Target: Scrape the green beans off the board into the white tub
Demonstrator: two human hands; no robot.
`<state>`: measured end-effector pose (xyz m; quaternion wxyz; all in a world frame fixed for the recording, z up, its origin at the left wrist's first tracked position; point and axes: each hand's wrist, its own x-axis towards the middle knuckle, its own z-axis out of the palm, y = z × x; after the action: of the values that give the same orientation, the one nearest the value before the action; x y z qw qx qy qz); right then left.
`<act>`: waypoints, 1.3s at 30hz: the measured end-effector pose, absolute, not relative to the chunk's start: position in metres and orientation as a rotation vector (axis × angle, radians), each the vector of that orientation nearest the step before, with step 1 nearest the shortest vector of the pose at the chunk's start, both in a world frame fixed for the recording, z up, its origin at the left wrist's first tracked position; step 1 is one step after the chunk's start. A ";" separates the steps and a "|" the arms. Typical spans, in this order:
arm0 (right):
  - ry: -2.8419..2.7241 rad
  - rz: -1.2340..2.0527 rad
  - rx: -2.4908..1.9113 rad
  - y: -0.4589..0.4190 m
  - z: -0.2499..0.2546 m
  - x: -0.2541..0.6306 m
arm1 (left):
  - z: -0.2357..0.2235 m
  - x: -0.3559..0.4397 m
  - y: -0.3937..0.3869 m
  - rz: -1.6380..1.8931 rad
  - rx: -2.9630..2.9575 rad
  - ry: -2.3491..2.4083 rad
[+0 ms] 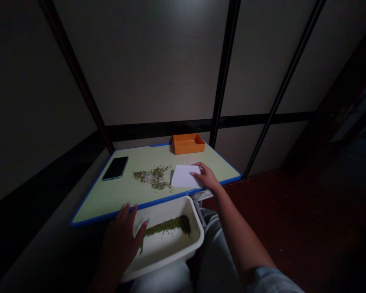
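Note:
My right hand (206, 177) grips a white card (186, 176) by its right side, thumb on top. The card stands on the table just right of a loose scatter of small green grains (154, 177), with some whitish bits among them. My left hand (125, 226) rests at the left end of a white plastic tub (198, 240), fingers spread and thumb over the rim area. Inside the tub, below the table's front edge, lies a band of green grains (171, 226). Part of the tub's left end is hidden behind my left hand.
A pale green table (100, 199) with blue edging carries a dark-screened phone (116, 167) at left and an orange open box (187, 145) at the back. Panelled wall (155, 61) stands directly behind. Dark red floor (280, 211) lies to the right.

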<state>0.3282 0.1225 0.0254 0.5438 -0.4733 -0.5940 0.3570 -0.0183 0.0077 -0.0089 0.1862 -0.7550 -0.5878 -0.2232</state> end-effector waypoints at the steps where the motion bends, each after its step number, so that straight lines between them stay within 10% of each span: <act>1: -1.411 0.853 -1.118 0.122 0.025 0.328 | -0.009 -0.018 0.008 -0.630 -2.123 -1.660; 39: -1.418 0.815 -1.120 0.121 0.028 0.327 | -0.005 -0.016 0.007 -0.639 -2.152 -1.716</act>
<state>0.3274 0.1206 0.0280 0.5478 -0.4727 -0.5983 0.3442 -0.0161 0.0066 -0.0046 0.1574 -0.7522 -0.5996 -0.2232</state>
